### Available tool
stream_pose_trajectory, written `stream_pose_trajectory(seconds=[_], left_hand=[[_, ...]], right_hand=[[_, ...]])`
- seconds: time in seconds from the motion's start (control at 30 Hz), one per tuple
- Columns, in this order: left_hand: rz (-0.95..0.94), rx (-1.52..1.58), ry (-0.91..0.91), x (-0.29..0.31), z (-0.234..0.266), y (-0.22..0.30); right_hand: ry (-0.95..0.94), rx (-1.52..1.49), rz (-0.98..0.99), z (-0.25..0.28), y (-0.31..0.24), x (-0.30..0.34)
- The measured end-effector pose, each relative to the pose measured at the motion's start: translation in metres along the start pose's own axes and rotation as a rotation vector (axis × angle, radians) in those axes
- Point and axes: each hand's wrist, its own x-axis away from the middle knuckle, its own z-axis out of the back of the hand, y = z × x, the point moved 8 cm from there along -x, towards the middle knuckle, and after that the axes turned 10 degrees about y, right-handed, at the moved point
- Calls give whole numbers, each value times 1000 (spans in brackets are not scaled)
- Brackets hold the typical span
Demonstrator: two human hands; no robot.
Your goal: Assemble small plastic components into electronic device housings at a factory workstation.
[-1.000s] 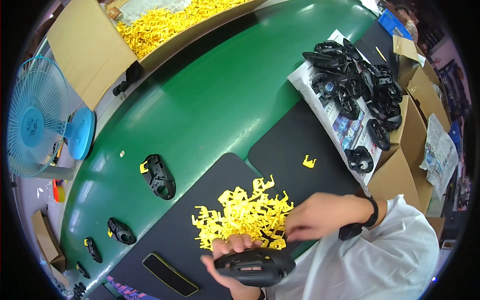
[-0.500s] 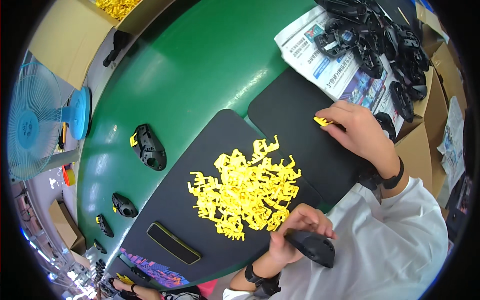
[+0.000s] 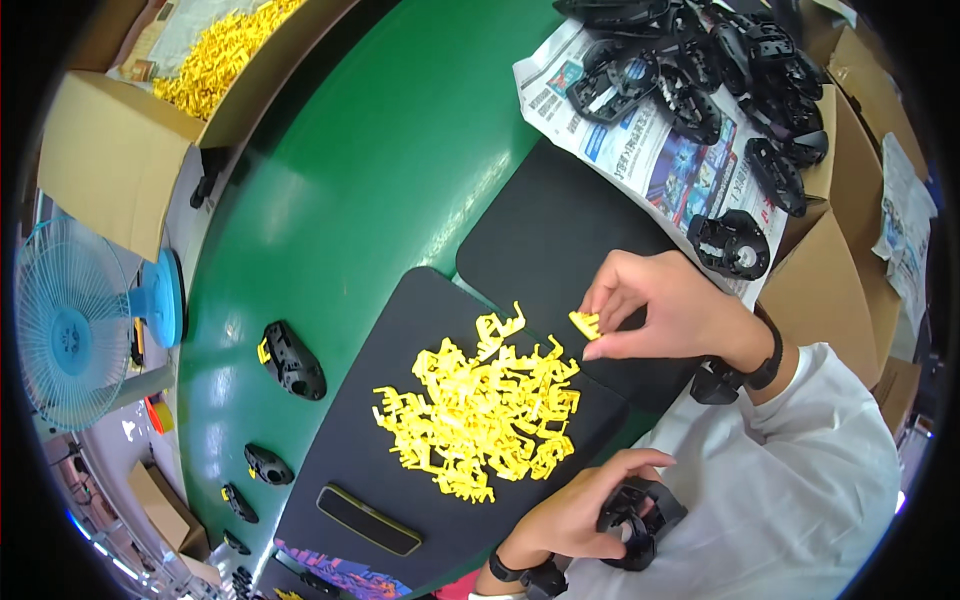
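Observation:
My left hand (image 3: 580, 508) grips a black plastic shell (image 3: 641, 520), shaped like a computer mouse housing, close to my body. The hollow side of the shell faces up, and the fingers partly cover it. Between thumb and fingertips of my right hand (image 3: 662, 305) is a small yellow plastic clip (image 3: 585, 325), held above the right black mat (image 3: 560, 220). A loose heap of yellow clips (image 3: 470, 410) lies to the left of both hands, mostly on the left black mat (image 3: 350, 430).
Black shells (image 3: 690, 100) pile up on newspaper (image 3: 560, 95) at the far right, beside cardboard boxes (image 3: 825, 290). Several shells with yellow clips (image 3: 293, 362) line the green table (image 3: 330, 200). A phone (image 3: 368, 520) lies on the mat; a blue fan (image 3: 70, 340) stands left.
My left hand has turned the black shell from its smooth outside to its hollow side. My right hand, still pinching the yellow clip, has come nearer the heap and my left hand. The view has shifted.

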Motion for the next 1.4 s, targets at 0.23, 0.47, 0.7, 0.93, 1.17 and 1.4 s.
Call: stream_pose_trajectory(seconds=[0.23, 0.47, 0.7, 0.93, 1.17, 1.4], left_hand=[[-38, -430, 84, -3, -3, 13], [72, -563, -108, 15, -3, 7], [-66, -445, 240, 33, 33, 47], [-694, 102, 1029, 79, 108, 94], [-685, 158, 1120, 74, 120, 72], [-790, -244, 1203, 72, 113, 70]], right_hand=[[-32, 318, 254, -22, -19, -1], [-6, 322, 254, -38, -11, -13], [-310, 170, -159, -61, 6, -4], [-235, 263, 218, -58, -23, -9], [-315, 80, 327, -65, -68, -5], [-191, -49, 520, -78, -93, 10]])
